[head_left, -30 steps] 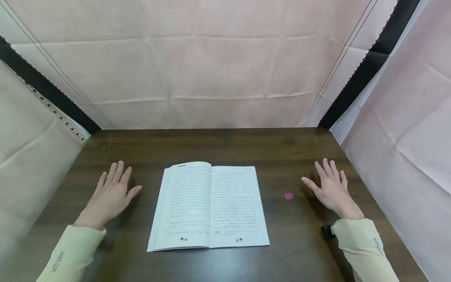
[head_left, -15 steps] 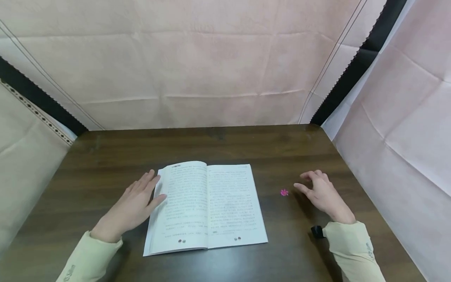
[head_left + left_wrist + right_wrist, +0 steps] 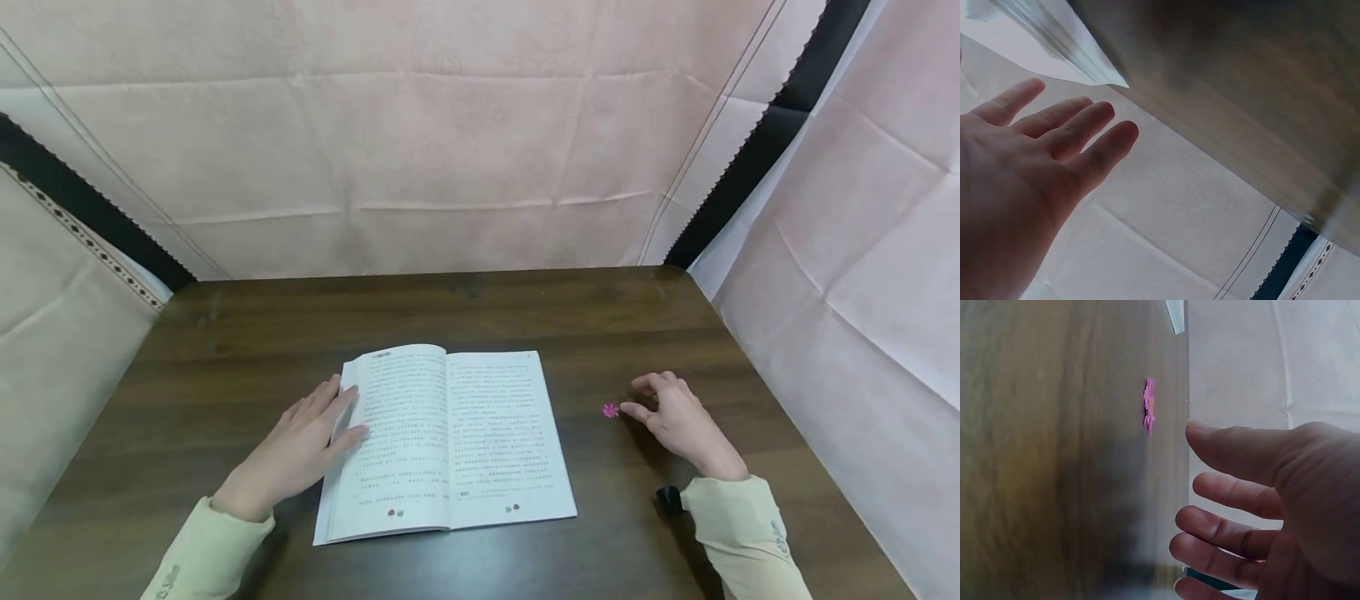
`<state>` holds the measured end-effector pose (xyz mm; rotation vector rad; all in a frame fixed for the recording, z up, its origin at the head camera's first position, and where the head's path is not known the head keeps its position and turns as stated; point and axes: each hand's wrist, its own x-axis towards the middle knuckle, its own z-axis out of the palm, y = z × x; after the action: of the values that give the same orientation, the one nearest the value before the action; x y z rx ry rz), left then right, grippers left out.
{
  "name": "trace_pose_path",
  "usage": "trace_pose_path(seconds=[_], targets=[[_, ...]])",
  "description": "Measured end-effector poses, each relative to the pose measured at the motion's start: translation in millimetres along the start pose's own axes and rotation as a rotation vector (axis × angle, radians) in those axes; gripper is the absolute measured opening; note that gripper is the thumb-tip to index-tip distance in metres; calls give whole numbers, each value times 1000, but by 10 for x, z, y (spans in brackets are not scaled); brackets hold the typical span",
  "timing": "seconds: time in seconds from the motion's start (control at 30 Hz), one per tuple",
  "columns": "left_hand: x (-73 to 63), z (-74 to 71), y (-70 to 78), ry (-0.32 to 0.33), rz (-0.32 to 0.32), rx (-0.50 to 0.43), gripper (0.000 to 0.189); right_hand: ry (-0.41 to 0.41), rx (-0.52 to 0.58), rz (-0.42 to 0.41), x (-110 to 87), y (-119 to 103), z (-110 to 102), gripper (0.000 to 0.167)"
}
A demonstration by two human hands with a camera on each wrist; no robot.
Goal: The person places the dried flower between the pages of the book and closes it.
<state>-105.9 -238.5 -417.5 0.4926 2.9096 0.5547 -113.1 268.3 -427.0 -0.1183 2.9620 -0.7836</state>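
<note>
An open book (image 3: 510, 442) with printed pages lies on the table. My left hand (image 3: 292, 454) is at its left edge, thumb and fingertips over the left page's margin; whether they touch the paper I cannot tell. In the left wrist view, the fingers of that hand (image 3: 1029, 162) are spread beside the book's page edges (image 3: 1066, 37). To the right of the book lies a small pink flower (image 3: 610, 410). Beside it hovers my right hand (image 3: 682, 421), fingers loosely bent. The right wrist view shows a gap between the thumb and the flower (image 3: 1149, 406).
The dark brown wooden table (image 3: 465, 312) ends at a pale cloth wall (image 3: 450, 167) behind. Cloth also hangs along the left and right sides, with black strips (image 3: 750, 175) at the corners. A small black object (image 3: 670, 500) sits at the right cuff.
My left hand has moved right, from the bare table to the book's left edge. My right hand has come left and nearer to the flower, its spread fingers now bent.
</note>
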Motion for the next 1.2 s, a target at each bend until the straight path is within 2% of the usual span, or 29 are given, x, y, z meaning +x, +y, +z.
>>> trace_pose_path(seconds=[0.3,0.9,1.2], targets=[[-8,87,-27,-58,-12,-48,86,6,-8,-18,52,-16,54,40],[13,90,-9,-58,-10,-26,87,-10,-12,-21,100,1,120,34],[33,132,-16,-75,-6,-33,84,-48,-1,-12,140,13,156,22]])
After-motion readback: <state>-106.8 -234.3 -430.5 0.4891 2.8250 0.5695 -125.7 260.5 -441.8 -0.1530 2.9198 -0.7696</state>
